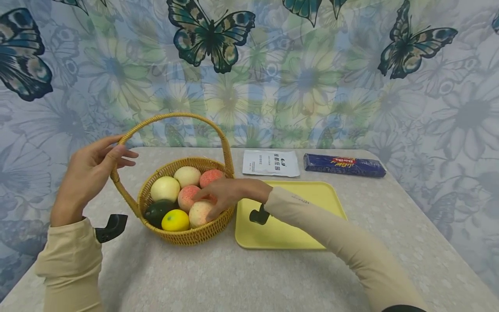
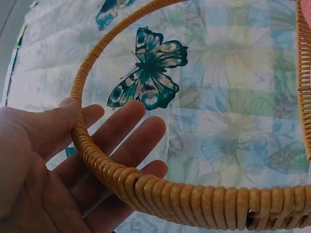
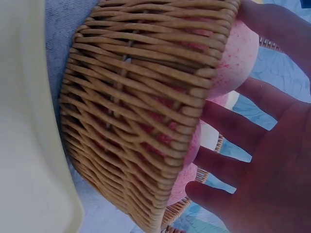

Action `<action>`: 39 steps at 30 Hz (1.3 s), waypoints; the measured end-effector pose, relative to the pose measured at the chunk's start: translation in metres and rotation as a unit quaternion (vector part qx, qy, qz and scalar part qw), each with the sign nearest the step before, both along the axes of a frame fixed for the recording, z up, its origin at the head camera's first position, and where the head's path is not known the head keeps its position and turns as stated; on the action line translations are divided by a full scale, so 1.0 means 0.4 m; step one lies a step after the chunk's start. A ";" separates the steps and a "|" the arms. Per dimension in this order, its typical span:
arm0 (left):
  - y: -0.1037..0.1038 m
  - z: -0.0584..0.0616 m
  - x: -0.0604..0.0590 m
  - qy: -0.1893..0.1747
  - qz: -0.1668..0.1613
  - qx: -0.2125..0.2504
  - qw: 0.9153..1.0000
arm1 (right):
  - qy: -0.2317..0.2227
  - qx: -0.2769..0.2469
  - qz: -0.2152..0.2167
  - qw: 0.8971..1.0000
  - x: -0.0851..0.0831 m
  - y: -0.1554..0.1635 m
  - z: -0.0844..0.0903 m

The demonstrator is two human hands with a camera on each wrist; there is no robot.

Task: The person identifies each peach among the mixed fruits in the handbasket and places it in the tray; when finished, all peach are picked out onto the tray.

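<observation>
My left hand holds the left side of the wicker basket's arched handle, thumb on one side and spread fingers behind it. The woven basket holds several fruits. Over its right rim reaches my right hand, fingers spread. Thumb and index finger lie at two sides of a pale, pink-speckled peach; the other fingers extend over redder peaches. Also inside are a yellow lemon, a dark green avocado and pale yellow round fruits.
A yellow tray lies right of the basket, under my right forearm. Behind it are a white printed packet and a blue Barilla pasta box. A butterfly-patterned cloth hangs behind the table.
</observation>
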State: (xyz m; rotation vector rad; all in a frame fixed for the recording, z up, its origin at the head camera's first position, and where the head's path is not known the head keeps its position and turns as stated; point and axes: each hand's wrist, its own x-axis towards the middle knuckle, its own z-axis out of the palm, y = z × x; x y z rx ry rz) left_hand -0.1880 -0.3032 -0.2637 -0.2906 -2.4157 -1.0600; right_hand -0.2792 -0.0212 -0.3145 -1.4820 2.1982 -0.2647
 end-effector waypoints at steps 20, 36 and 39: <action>-0.001 -0.004 0.001 0.001 -0.005 0.005 1.000 | 0.004 -0.077 0.033 0.996 0.007 0.018 -0.033; 0.007 -0.002 0.003 0.004 -0.005 0.005 1.000 | -0.080 -0.156 -0.025 0.984 -0.004 0.049 -0.057; 0.006 -0.003 0.004 0.003 -0.004 0.005 1.000 | -0.094 -0.174 -0.037 0.980 -0.008 0.053 -0.056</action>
